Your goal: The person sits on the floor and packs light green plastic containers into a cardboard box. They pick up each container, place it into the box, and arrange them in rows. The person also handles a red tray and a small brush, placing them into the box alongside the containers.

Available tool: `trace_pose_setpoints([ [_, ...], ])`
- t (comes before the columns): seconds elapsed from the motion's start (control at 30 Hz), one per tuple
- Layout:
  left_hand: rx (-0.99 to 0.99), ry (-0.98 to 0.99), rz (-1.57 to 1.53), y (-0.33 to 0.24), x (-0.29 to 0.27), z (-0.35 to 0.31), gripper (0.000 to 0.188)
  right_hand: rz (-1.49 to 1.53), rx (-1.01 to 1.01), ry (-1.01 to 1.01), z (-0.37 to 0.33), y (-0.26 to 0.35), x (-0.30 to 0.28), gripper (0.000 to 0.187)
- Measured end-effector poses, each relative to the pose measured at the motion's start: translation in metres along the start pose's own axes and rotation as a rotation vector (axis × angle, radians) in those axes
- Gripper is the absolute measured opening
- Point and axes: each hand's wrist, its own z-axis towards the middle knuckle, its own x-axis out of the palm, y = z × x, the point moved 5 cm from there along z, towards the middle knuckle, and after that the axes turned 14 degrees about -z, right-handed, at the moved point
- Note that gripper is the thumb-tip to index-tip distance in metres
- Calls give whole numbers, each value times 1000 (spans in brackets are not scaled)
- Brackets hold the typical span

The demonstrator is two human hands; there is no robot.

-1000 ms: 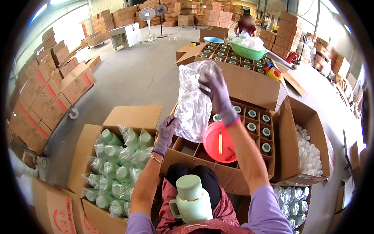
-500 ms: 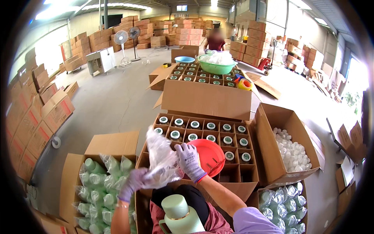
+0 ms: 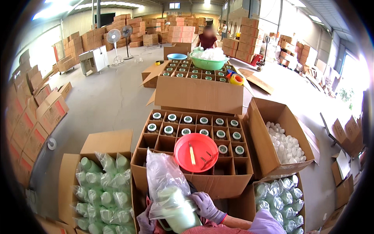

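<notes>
Pulling a clear plastic bag over the pale green jug, which sits in the lap, right between the two hands. Half a second ago the bag is bunched up in the hands, clear of the jug; now its mouth is round the jug's top, so bagging looks started but only partway, lower body bare. Right hand seems pinched on the bag's edge at the jug's right side; left hand is at the opposite side, partly hidden, can't tell if its fingers are closed. Film is thin, crinkly, shiny, slack end sticking up past the lid; jug is smooth, rounded, matte-looking. Just beyond the grip: divided cardboard carton, square cells, some with round white-rimmed tops; a smooth red basin rests on it with a slim yellowish tool inside. Left of the grip, bagged green flasks packed in rows, wrinkled film; more bagged flasks to the right. Farther right, open carton of small, rounded white pieces, loose pile.
</notes>
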Motion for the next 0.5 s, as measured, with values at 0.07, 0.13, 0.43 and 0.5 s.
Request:
trace_pose_setpoints([
  [0.07,81,-6,34,-14,7,4,43,-39,46,-38,-7,-3,0,42],
  [0.13,-17,63,90,-28,13,-4,42,-75,61,-30,-10,-1,-2,30],
  [0.43,-687,620,-91,-26,-9,-92,44,-49,-439,250,-115,9,6,12],
  [0.5,-384,355,58,-41,-23,-28,31,-45,-437,321,-112,9,7,13],
])
